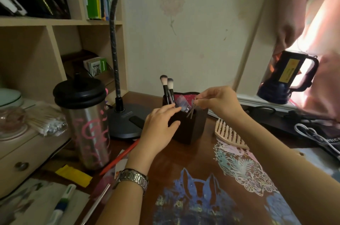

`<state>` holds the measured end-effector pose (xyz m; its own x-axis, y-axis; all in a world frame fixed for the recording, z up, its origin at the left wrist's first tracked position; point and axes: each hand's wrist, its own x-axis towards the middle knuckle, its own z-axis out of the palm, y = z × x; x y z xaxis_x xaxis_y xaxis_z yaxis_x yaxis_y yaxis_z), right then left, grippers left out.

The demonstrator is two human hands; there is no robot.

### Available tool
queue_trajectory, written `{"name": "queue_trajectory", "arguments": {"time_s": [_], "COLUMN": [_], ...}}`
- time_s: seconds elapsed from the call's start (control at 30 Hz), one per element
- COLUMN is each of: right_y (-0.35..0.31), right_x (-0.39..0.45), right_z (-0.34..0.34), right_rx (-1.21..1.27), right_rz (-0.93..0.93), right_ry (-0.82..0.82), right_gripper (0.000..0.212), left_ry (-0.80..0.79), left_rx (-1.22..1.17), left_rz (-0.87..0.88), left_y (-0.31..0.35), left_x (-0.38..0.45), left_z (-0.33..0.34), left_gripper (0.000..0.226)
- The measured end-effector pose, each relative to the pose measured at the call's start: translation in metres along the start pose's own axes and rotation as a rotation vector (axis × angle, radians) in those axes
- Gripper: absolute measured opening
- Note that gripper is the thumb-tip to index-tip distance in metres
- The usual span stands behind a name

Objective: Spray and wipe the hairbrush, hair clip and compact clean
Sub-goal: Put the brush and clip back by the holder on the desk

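Note:
My right hand [219,100] pinches a thin grey metal hair clip [191,112] by its top, and the clip hangs over the rim of a dark square organiser box [191,129]. My left hand [158,129], a metal watch on its wrist, rests against the box's left side with fingers spread at the rim. The box holds two makeup brushes [167,90] and a pink pouch [184,99]. A beige vented hairbrush [230,134] lies on the table right of the box, partly hidden behind my right forearm. No compact or spray bottle is visible.
A silver tumbler [86,125] with a black lid stands at the left. A desk lamp base [127,121] sits behind the box. A cream drawer unit [27,153], cotton swabs, papers and a red pencil [119,156] crowd the left. Cables lie at the right.

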<state>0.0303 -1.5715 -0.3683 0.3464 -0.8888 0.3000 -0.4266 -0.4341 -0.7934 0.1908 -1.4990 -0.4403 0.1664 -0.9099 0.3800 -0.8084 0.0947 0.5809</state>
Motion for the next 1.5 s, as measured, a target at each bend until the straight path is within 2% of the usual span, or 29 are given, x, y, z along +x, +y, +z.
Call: {"name": "queue_trajectory", "arguments": {"time_s": [0.3,0.83,1.0,1.1,1.33,1.5], "right_y": [0.006,0.018,0.018,0.012,-0.001,0.0], "right_x": [0.001,-0.005,-0.009,-0.014,-0.063,-0.108], "right_z": [0.016,0.023,0.02,0.007,-0.058,-0.094], "right_rx": [-0.153,-0.054,-0.026,-0.07,-0.179,-0.252], "right_rz": [-0.019,0.03,0.03,0.005,-0.056,-0.066], "right_ry": [-0.079,-0.063,-0.08,-0.067,-0.005,-0.018], "right_gripper": [0.004,0.006,0.019,0.028,0.016,0.015], "left_ry": [0.004,0.008,-0.003,-0.029,-0.152,-0.16], "left_rx": [-0.018,-0.047,-0.048,-0.055,-0.043,0.039], "left_rz": [-0.005,-0.006,-0.011,-0.031,-0.056,-0.037], "left_y": [-0.001,-0.002,0.0,0.002,0.011,0.026], "left_x": [0.002,0.002,0.002,0.001,-0.003,-0.016], "left_z": [0.001,0.001,-0.002,-0.004,-0.018,-0.033], "left_gripper": [0.045,0.044,0.044,0.045,0.052,0.049]}}
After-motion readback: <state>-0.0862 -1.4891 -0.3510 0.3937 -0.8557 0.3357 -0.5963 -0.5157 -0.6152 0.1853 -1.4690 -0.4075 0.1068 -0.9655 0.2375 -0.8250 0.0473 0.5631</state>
